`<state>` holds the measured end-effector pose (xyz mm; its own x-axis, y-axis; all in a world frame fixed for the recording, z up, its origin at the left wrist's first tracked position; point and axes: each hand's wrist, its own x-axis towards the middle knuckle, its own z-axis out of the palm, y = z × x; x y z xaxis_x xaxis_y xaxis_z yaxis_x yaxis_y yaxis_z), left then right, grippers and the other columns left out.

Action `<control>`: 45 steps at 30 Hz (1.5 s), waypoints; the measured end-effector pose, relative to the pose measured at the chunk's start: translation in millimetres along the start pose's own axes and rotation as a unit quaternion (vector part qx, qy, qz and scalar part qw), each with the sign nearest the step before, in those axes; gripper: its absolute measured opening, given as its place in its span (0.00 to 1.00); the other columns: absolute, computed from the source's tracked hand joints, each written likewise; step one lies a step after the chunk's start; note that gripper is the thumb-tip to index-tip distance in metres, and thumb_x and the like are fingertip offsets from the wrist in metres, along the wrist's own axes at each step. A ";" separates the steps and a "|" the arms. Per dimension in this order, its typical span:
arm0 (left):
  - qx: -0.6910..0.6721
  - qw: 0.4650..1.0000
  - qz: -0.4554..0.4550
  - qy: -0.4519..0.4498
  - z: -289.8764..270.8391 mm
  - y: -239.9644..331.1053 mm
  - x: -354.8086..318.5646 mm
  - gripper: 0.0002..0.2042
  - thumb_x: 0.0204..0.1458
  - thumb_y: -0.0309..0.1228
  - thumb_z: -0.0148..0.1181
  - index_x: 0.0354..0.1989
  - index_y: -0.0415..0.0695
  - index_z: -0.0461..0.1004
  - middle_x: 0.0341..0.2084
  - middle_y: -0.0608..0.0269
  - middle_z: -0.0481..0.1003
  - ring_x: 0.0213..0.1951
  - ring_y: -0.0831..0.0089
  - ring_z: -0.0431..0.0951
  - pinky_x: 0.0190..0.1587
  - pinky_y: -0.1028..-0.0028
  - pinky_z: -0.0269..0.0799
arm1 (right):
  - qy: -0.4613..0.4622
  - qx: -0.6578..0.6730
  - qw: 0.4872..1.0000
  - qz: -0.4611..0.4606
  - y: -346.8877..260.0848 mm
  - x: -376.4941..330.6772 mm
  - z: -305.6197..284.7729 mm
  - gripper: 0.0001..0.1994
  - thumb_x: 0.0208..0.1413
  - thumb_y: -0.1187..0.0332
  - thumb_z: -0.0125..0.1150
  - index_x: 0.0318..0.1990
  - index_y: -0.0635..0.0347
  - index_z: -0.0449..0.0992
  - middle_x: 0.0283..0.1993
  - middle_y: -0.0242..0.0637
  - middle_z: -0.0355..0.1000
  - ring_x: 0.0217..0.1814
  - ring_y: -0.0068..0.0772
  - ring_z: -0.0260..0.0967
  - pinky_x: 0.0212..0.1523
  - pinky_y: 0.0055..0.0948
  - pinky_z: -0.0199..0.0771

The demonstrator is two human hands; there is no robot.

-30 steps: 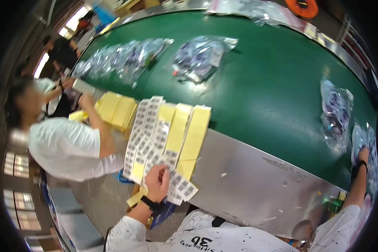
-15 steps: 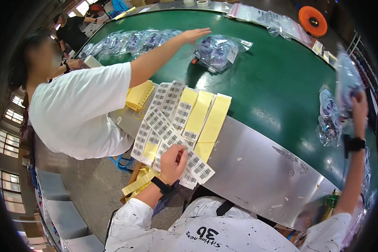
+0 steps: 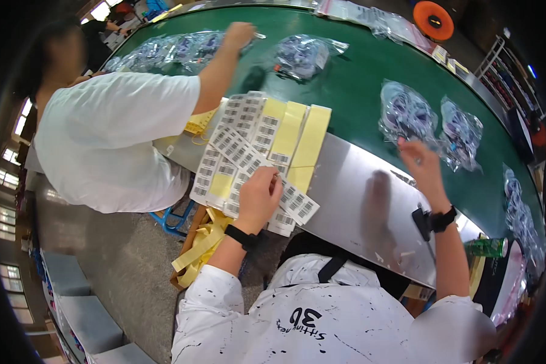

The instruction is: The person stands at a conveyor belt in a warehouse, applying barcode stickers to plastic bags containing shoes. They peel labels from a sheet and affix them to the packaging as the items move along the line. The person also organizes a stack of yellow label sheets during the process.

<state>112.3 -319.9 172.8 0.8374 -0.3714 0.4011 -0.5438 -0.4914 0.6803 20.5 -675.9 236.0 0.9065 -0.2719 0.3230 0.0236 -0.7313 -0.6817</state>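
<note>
Several strips of white barcode stickers on yellow backing paper [image 3: 258,142] lie fanned over the near edge of a brushed-metal work ledge [image 3: 358,200], their lower ends overhanging it toward the person. The left hand [image 3: 259,195] rests palm-down on the lower strips, fingers curled onto the labels; whether a sticker is pinched beneath the fingertips cannot be told from this angle. A black wristband [image 3: 242,237] circles the left wrist.

The right hand [image 3: 420,165] is raised over the far edge of the ledge, fingers loosely bent and spread, holding nothing that can be seen, just beside a clear plastic bag of blue-and-white coiled goods [image 3: 406,115]. A black watch [image 3: 438,219] sits on the right wrist. A second bag of the same kind [image 3: 461,134] lies close to the right of the first, both on the green conveyor belt [image 3: 358,73].

Further up the belt lies another clear bag [image 3: 303,56], and a row of such bags [image 3: 164,51] runs along the belt's far left side. A co-worker in a white T-shirt [image 3: 112,136] sits to the left, one arm stretched across the belt with the hand [image 3: 241,33] well apart from the label strips. Loose yellow backing strips [image 3: 200,246] hang in a box below the ledge. A green can [image 3: 485,247] stands at the ledge's right end, and an orange reel [image 3: 434,19] lies beyond the belt.
</note>
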 end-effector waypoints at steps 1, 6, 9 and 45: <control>0.008 1.000 0.001 -0.017 -0.2 3.6 2.4 0.06 0.48 0.22 0.59 0.36 0.38 0.73 0.25 0.58 0.73 0.23 0.68 0.74 0.27 0.73 0.70 | -0.056 0.073 0.993 0.073 -3.1 -16.5 6.0 0.09 0.51 0.69 0.61 0.37 0.66 0.76 0.36 0.40 0.76 0.38 0.32 0.73 0.41 0.28 0.72; 0.067 0.994 -0.001 -0.089 -21.5 23.6 -11.5 0.10 0.49 0.25 0.61 0.39 0.37 0.72 0.37 0.53 0.74 0.35 0.61 0.76 0.38 0.68 0.72 | -0.205 0.144 0.968 -0.002 -59.8 -57.5 73.3 0.08 0.53 0.71 0.59 0.37 0.66 0.76 0.34 0.39 0.76 0.35 0.29 0.74 0.37 0.26 0.73; 0.056 0.996 0.062 -0.039 -8.6 30.7 -29.0 0.16 0.49 0.30 0.62 0.44 0.37 0.72 0.46 0.51 0.71 0.47 0.53 0.72 0.50 0.61 0.67 | -0.224 0.177 0.957 0.041 -70.6 -64.6 97.1 0.08 0.53 0.73 0.59 0.39 0.67 0.75 0.34 0.40 0.76 0.37 0.27 0.73 0.39 0.25 0.73; 0.214 0.973 0.006 -0.081 16.8 38.4 -45.8 0.22 0.50 0.32 0.57 0.56 0.44 0.70 0.62 0.57 0.62 0.65 0.57 0.57 0.65 0.46 0.38 | -0.196 0.103 0.969 -0.110 -69.2 -30.8 149.1 0.04 0.48 0.77 0.60 0.33 0.64 0.77 0.35 0.39 0.70 0.36 0.42 0.70 0.36 0.34 0.71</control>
<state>52.1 -335.0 170.2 0.8296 -0.4815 0.2827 -0.5563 -0.7564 0.3441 53.9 -523.7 175.3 0.9596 0.1648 0.2280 0.2811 -0.5939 -0.7538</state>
